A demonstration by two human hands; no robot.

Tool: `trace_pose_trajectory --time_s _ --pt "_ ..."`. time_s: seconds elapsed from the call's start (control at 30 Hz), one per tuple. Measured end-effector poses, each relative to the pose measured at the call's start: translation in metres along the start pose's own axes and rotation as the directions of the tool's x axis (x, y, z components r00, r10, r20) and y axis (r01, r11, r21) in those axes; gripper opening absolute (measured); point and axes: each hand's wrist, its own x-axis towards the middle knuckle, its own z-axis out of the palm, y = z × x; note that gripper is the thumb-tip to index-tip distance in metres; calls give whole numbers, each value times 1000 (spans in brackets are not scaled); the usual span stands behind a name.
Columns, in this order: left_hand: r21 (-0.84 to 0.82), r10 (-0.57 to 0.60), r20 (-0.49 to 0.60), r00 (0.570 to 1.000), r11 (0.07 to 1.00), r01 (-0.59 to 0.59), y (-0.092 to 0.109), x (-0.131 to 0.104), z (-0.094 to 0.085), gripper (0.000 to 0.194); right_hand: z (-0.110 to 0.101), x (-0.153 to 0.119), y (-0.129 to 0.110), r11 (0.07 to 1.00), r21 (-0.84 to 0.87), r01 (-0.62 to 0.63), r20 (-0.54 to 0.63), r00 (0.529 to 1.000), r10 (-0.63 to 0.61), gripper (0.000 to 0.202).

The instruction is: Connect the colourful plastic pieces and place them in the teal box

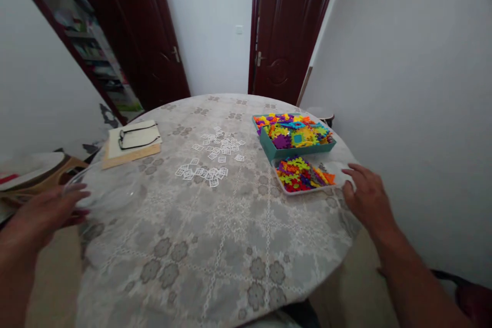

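At the left table edge, my left hand is closed on the rim of a clear plastic tray or lid, which is hard to make out against the cloth. On the right, my right hand pinches the right end of a clear plastic box. Its left part holds a heap of colourful plastic gear pieces. Just behind it stands a teal box filled with more toy pieces in yellow, purple, orange and blue. Several small white grid-patterned squares lie scattered mid-table.
The round table wears a grey patterned tablecloth. Glasses rest on papers at the left. Behind the table are a white wall and two dark red doors. A white-topped container stands beyond the right edge.
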Motion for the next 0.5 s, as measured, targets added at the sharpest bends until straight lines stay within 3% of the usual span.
trace_pose_trajectory --time_s 0.07,0.1,0.23,0.37,0.5 --pt "-292 -216 28 976 932 214 1 2 -3 62 7 -11 46 993 -98 60 73 996 -53 36" --pt "-369 -277 31 960 890 269 0 4 -4 60 11 -16 66 988 -134 81 100 993 -68 37" --pt "-435 -362 72 929 827 356 -6 17 1 68 26 -29 123 966 -207 158 192 974 -119 41" --pt "-463 -370 45 928 815 348 -11 27 5 68 43 -35 150 965 -168 201 296 944 -146 43" --pt "-505 -375 88 923 782 366 -10 31 7 53 54 -31 159 968 -85 236 358 914 -192 41"
